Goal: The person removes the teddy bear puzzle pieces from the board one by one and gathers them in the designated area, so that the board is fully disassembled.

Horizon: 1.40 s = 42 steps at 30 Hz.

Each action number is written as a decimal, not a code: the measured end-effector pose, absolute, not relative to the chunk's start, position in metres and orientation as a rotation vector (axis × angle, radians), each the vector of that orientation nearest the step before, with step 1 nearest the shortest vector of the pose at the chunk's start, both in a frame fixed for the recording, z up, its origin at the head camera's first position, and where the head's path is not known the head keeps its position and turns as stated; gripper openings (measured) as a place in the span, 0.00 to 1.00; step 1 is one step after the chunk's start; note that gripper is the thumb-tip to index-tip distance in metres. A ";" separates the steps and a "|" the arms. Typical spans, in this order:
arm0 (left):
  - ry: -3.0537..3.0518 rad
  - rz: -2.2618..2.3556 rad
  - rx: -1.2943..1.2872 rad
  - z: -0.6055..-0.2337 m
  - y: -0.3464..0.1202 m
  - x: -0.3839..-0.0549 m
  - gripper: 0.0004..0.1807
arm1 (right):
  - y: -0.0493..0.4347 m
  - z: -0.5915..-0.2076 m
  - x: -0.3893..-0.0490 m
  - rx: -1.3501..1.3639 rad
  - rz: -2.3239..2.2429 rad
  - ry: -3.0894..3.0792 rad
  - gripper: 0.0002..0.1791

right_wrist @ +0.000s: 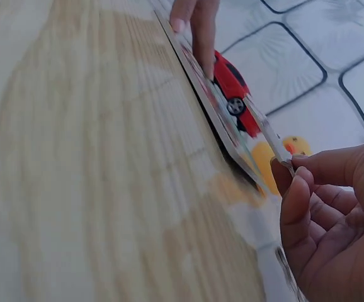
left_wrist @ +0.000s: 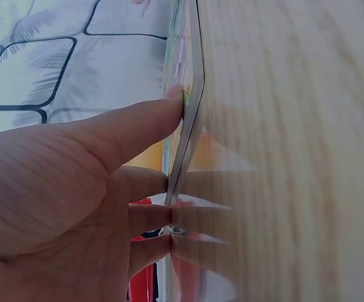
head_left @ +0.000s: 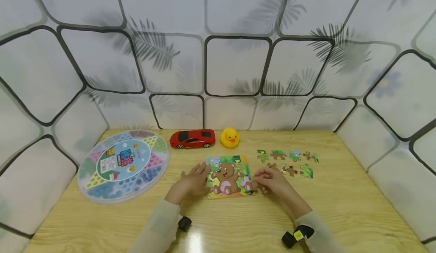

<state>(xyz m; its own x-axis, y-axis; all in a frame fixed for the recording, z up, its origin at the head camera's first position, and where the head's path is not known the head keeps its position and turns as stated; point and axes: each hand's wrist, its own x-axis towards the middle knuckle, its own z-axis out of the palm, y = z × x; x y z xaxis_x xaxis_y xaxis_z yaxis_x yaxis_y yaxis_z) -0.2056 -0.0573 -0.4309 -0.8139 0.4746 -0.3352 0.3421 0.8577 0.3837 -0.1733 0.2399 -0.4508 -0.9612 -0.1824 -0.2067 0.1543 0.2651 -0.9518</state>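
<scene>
A bear picture puzzle board lies flat on the wooden table. My left hand rests at its left side; in the left wrist view the thumb touches the board's edge, and the other fingers reach down beside it. Between thumb and fingertips my right hand pinches a brown and pink puzzle piece over the board's lower right part. Seen from the right wrist, this piece is tilted and held above the board. Several loose puzzle pieces lie to the right of the board.
Behind the board stand a red toy car and a yellow rubber duck. A round Chinese checkers set under a clear cover lies at the left. Patterned cloth walls enclose the table at the back and sides.
</scene>
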 end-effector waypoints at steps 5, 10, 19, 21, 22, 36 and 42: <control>2.611 0.435 0.613 -0.430 -0.058 -0.205 0.44 | 0.265 -0.448 -0.170 0.028 -1.796 2.289 0.16; 2.605 0.443 0.613 -0.430 -0.058 -0.205 0.44 | 0.291 -0.444 -0.165 0.102 -1.820 2.368 0.19; 2.613 0.414 0.614 -0.433 -0.058 -0.208 0.44 | 0.339 -0.443 -0.157 0.240 -1.836 2.467 0.23; 2.613 0.412 0.616 -0.433 -0.058 -0.209 0.44 | 0.347 -0.443 -0.155 0.267 -1.855 2.467 0.23; 2.611 0.414 0.618 -0.432 -0.058 -0.209 0.44 | 0.351 -0.443 -0.154 0.283 -1.859 2.472 0.23; 2.595 0.415 0.601 -0.426 -0.056 -0.203 0.44 | 0.414 -0.444 -0.146 0.504 -1.893 2.495 0.04; 2.600 0.427 0.596 -0.426 -0.057 -0.203 0.43 | 0.428 -0.449 -0.150 0.608 -1.916 2.500 0.13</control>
